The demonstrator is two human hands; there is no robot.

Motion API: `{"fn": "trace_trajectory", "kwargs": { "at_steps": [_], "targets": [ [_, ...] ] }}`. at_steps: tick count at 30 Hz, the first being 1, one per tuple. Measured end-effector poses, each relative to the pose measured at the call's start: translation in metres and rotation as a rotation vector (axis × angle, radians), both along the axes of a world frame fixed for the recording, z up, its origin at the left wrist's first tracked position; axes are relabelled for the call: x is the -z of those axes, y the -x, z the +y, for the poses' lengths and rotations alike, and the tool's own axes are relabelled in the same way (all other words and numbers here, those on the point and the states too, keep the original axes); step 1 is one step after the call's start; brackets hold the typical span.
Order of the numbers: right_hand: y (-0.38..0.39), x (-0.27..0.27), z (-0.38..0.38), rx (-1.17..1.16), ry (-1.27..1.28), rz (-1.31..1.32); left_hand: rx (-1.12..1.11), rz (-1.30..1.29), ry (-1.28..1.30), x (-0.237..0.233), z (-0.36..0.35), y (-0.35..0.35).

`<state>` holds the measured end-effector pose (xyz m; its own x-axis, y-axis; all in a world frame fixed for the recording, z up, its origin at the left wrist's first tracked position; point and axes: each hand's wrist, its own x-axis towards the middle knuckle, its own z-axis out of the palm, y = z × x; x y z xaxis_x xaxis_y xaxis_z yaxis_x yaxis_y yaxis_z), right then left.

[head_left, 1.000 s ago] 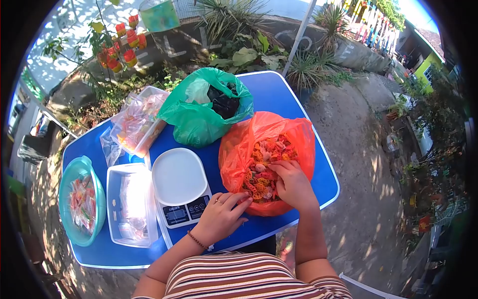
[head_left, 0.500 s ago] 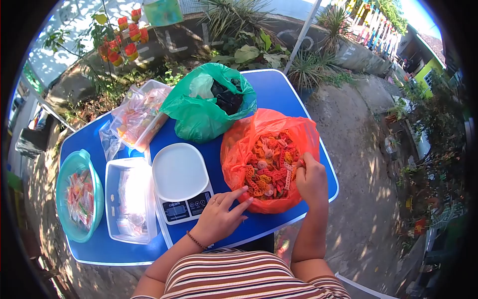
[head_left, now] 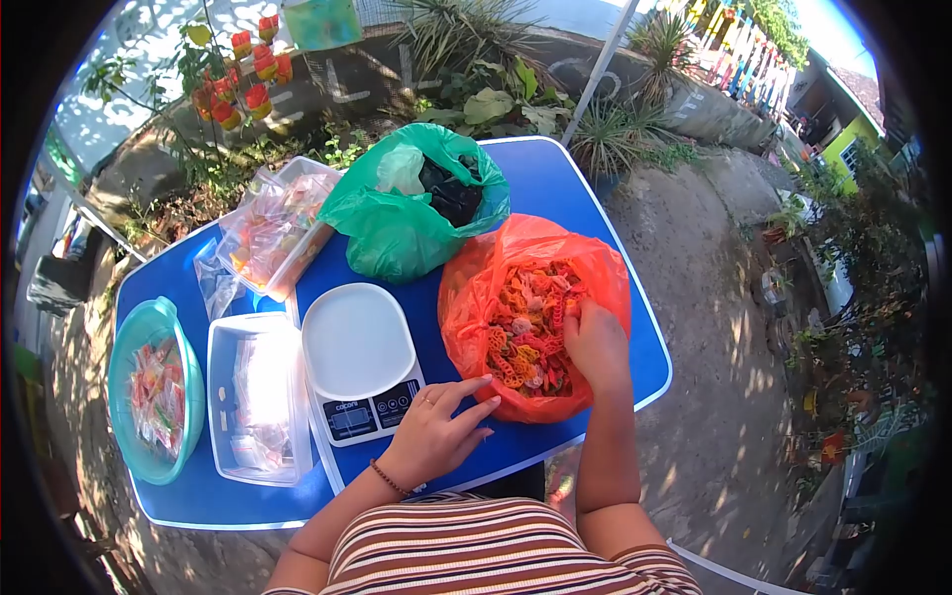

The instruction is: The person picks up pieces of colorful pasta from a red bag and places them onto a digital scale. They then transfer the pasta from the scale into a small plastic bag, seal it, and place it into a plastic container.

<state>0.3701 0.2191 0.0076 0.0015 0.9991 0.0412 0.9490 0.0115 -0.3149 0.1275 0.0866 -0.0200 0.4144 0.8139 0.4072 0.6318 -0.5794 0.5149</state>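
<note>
An orange plastic bag (head_left: 464, 342) stands with its mouth wide, full of small red, orange and yellow snack pieces (head_left: 521, 332), some wheel-shaped and some ladder-shaped. My right hand (head_left: 598, 347) reaches over the bag's right side, fingers curled and pinched together at the pieces; its fingertips are partly hidden. My left hand (head_left: 441, 431) is open, fingers apart, with its fingertips at the bag's lower left edge. Just left of it sits a kitchen scale (head_left: 375, 412) bearing a white square tray (head_left: 357, 339).
Behind the orange bag is a green plastic bag (head_left: 397, 243) with black plastic inside. To the left are a clear tub (head_left: 223, 466) of small plastic packets, a teal basin (head_left: 124, 397) of filled packets and another packet-filled container (head_left: 312, 243). All stand on a blue table (head_left: 535, 169).
My right hand has shifted left and slightly up, from the bag's right rim further in over the snack pieces. My left hand stays at the bag's edge.
</note>
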Motion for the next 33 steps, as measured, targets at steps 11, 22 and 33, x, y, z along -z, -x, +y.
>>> {"fn": "trace_trajectory", "kwargs": {
  "at_steps": [11, 22, 33],
  "targets": [
    [0.017, 0.012, 0.023, -0.130, 0.037, 0.119, -0.011, -0.023, 0.018, 0.000, -0.002, 0.006],
    [0.043, 0.033, 0.104, -0.477, -0.197, 0.062, -0.001, -0.029, 0.026, -0.003, -0.006, 0.006],
    [0.037, 0.005, 0.098, -0.029, 0.152, -0.146, -0.017, -0.044, 0.037, -0.001, -0.008, 0.014]
  ]
}}
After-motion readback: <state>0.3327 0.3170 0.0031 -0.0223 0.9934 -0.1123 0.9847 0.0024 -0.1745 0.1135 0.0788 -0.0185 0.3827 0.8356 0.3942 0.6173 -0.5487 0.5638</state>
